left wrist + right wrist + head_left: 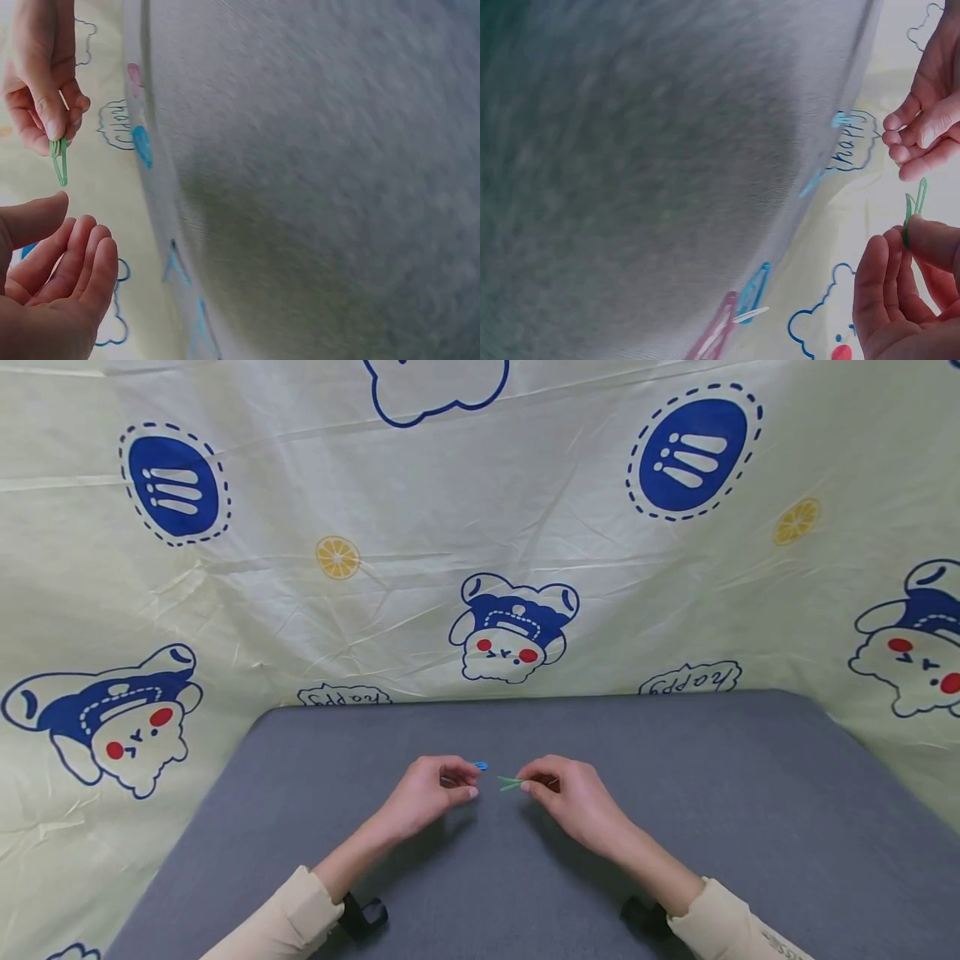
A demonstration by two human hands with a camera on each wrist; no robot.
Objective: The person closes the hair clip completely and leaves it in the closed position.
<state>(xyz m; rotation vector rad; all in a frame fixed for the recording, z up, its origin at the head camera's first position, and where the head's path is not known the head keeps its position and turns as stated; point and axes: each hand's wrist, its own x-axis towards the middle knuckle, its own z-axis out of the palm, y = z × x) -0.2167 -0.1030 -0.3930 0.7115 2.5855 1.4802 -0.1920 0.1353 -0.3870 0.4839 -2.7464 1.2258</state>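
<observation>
A green snap hair clip is pinched between the thumb and forefinger of my right hand. Its two arms spread in a narrow V in the right wrist view, where the green clip points at the other hand. My left hand faces it across a small gap, fingers loosely bent and nothing held, as the left hand also shows in the left wrist view. Just past the left fingertips in the head view is a blue hair clip. Both hands are above the grey table.
On the grey table, the right wrist view shows a blue clip, a pink clip and a thin white piece. Behind the table hangs a pale printed cloth.
</observation>
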